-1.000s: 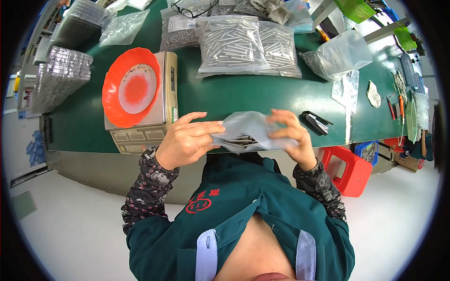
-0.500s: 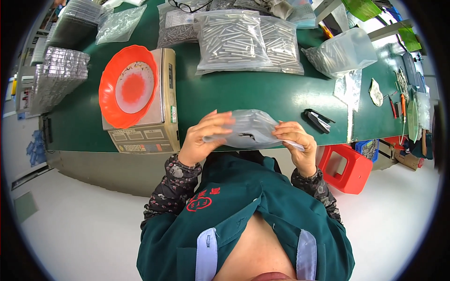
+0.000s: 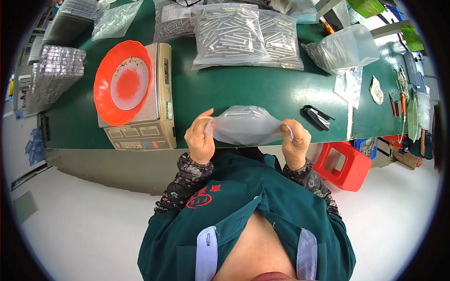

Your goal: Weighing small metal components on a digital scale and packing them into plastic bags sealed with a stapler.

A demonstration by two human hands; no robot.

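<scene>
My left hand [image 3: 200, 140] and right hand [image 3: 296, 144] have fingers clamped on opposite ends of the frosted plastic bag [image 3: 246, 127], at the near edge of my desk [image 3: 234, 89]. I judge this a tautening step; the next move calls for even grip.

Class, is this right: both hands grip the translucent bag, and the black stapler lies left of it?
The side is wrong: the head view shows the black stapler lying right of the bag. The left hand and right hand do grip it.
</scene>
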